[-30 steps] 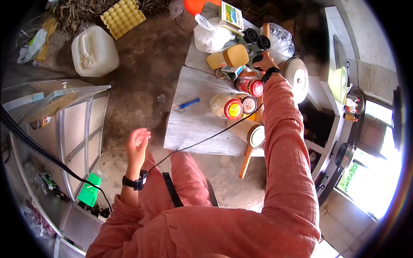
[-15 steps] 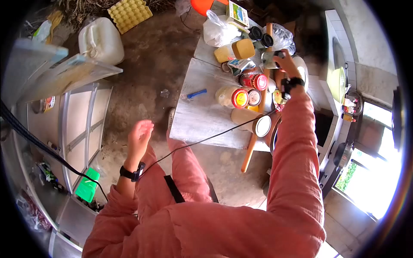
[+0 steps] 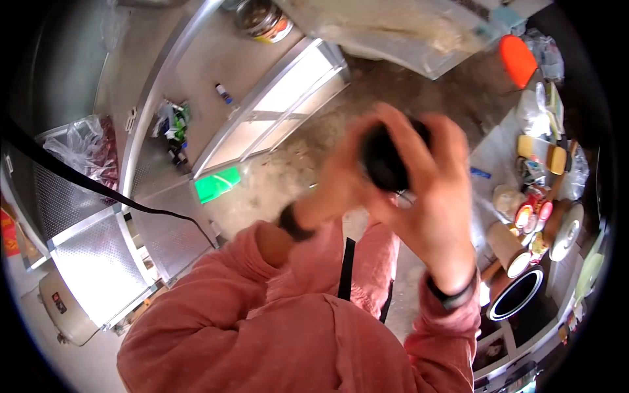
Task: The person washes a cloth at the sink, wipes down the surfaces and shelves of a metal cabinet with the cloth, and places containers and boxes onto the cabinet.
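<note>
A black-lidded jar (image 3: 386,157) is held up in front of my body, its dark round lid facing me. My right hand (image 3: 432,173) spans the lid from the right, fingers curved over its top edge and thumb below. From the left, my left hand (image 3: 334,193) closes around the jar's side; motion blurs it and its fingers are partly hidden. The body of the jar is mostly covered by both hands.
On the right, a table (image 3: 488,141) carries several jars, a blue strip (image 3: 480,173) and a white bag (image 3: 532,111). To the left, an open cabinet (image 3: 177,59) holds a jar (image 3: 262,21) and plastic bags (image 3: 78,150). A green box (image 3: 217,185) lies below.
My right hand has brought the black-lidded jar from the table to in front of my body. My left hand, previously free, has joined it. The view has turned left toward the cabinet.
</note>
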`<act>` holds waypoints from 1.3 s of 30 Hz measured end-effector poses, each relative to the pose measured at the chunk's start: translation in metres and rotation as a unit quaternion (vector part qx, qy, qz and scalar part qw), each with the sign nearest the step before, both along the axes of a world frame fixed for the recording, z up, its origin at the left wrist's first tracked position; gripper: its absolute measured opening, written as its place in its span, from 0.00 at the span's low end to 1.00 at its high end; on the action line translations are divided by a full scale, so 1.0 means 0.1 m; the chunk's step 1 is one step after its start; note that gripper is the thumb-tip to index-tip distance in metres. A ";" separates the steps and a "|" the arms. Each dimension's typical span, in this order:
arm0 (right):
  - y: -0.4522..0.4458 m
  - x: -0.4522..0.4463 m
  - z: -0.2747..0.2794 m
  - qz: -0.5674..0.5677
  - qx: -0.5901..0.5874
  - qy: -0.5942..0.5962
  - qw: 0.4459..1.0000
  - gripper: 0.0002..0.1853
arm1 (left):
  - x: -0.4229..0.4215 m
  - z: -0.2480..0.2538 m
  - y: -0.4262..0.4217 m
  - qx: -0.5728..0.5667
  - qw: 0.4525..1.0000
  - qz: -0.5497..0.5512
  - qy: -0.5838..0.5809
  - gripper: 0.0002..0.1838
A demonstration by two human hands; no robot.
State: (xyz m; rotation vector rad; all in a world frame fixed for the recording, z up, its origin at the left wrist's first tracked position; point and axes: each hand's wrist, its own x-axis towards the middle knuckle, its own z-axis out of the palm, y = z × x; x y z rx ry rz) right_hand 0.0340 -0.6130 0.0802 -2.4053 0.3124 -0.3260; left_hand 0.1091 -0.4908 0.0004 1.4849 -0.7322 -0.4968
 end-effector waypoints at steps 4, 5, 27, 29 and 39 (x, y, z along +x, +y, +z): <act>0.60 0.62 -0.43 0.034 0.130 -0.069 0.989 0.41 | 0.92 -0.39 0.93 0.199 0.959 0.153 -0.129 0.40; 0.67 0.65 -0.51 0.031 0.135 -0.073 0.988 0.41 | 1.24 -0.56 1.14 0.176 0.962 0.174 -0.118 0.35; 1.14 -0.87 -1.75 -0.211 0.186 0.197 0.939 0.34 | 4.61 -1.65 1.36 0.308 0.826 0.428 -0.199 0.45; 1.06 -0.87 -1.74 -0.209 0.170 0.172 0.948 0.35 | 4.43 -1.44 1.22 0.351 0.812 0.441 -0.152 0.42; -0.84 -1.40 -0.60 -0.447 0.248 -0.110 0.852 0.29 | 2.04 -0.70 1.06 0.089 0.968 0.213 -0.095 0.13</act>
